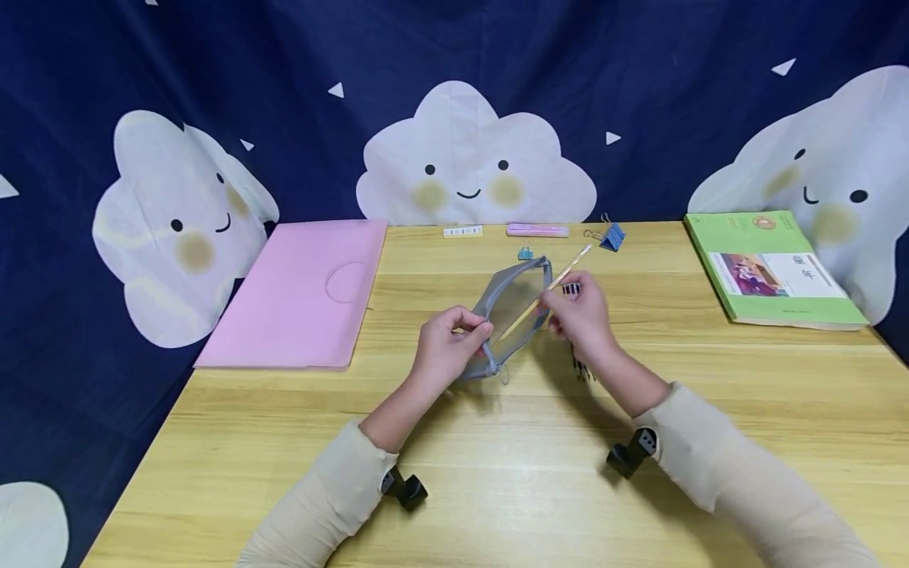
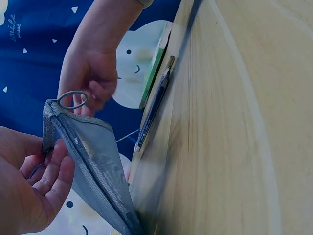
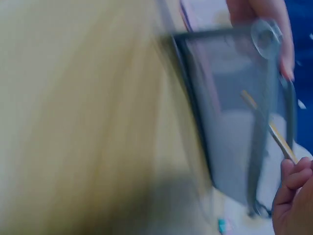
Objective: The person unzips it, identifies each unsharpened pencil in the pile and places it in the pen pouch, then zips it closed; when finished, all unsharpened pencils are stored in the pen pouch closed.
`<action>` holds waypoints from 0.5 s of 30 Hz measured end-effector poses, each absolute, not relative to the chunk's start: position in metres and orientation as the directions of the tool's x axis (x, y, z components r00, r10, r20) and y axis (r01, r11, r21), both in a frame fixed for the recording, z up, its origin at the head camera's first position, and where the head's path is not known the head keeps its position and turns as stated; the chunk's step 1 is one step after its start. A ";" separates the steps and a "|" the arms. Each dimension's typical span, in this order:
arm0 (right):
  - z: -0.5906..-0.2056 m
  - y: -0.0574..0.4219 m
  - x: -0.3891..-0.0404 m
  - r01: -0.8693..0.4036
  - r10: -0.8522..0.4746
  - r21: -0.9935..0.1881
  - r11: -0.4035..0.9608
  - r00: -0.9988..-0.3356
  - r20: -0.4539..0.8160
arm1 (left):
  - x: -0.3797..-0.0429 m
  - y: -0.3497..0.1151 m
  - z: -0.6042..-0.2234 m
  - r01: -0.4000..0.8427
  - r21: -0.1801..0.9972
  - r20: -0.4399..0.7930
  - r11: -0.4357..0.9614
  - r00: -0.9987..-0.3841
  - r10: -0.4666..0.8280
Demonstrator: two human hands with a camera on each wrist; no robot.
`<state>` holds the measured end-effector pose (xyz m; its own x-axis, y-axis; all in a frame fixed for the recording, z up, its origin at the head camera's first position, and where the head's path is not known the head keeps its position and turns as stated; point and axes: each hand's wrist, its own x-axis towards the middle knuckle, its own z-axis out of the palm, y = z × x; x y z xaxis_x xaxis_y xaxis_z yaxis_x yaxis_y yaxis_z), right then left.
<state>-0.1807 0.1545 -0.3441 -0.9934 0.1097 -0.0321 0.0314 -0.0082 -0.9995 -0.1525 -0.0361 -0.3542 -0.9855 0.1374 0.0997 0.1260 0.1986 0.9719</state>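
Note:
A grey zippered mesh pouch (image 1: 518, 296) is held above the table with its mouth spread apart. My left hand (image 1: 450, 347) pinches the pouch's near rim between thumb and fingers. In my right hand (image 1: 578, 319) is a slim pale-yellow pencil (image 1: 574, 264), slanted through the mouth. Its lower end lies inside the pouch, seen through the mesh in the right wrist view, where the pencil (image 3: 276, 132) is gripped near its upper part. Below the right hand, dark-and-white pens (image 1: 582, 367) lie on the table, partly hidden by that hand.
A pink folder (image 1: 298, 296) lies at left and a green book (image 1: 777, 268) at right. Along the back edge are a small white box (image 1: 463, 232), a pink case (image 1: 537, 230) and a blue binder clip (image 1: 611, 237). A smaller teal clip (image 1: 525, 253) sits behind the pouch.

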 end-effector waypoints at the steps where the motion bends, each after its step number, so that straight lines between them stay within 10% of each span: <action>1: -0.345 0.149 -0.179 0.076 0.089 -0.997 0.009 -0.993 -0.075 | -0.152 -0.035 -0.354 0.127 0.973 0.102 0.192 -0.985 0.136; 15: -0.346 0.139 -0.174 0.223 -0.183 -0.962 0.159 -0.950 -0.251 | -0.140 -0.034 -0.336 0.119 0.981 0.096 0.152 -0.984 0.152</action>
